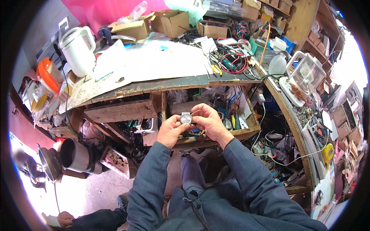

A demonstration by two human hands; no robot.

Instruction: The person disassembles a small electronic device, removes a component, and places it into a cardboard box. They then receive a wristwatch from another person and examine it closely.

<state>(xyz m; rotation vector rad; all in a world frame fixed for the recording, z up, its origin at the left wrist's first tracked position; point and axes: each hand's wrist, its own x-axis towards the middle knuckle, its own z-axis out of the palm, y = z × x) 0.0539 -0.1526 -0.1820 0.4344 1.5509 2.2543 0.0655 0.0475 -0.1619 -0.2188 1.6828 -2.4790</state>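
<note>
A round silver-coloured wristwatch (185,118) is held face up between my two hands, above an open wooden drawer (235,134). My left hand (169,130) pinches its left and lower side, the thumb beside the case. On the other side my right hand (210,122) has thumb and fingers closed at the watch's edge; whether a small part sits between those fingertips is too small to tell. In the drawer under my hands lie plastic bags, yellow-and-green handled tools (233,121) and loose small items. My forearms partly hide its front edge.
A worktop with white paper (154,63) lies beyond the drawer. On it are yellow-handled pliers (216,69), red and black cables (235,63), cardboard boxes (171,24) and a white kettle (78,50). Pots (73,154) stand lower left; another person's hand (65,218) shows below them.
</note>
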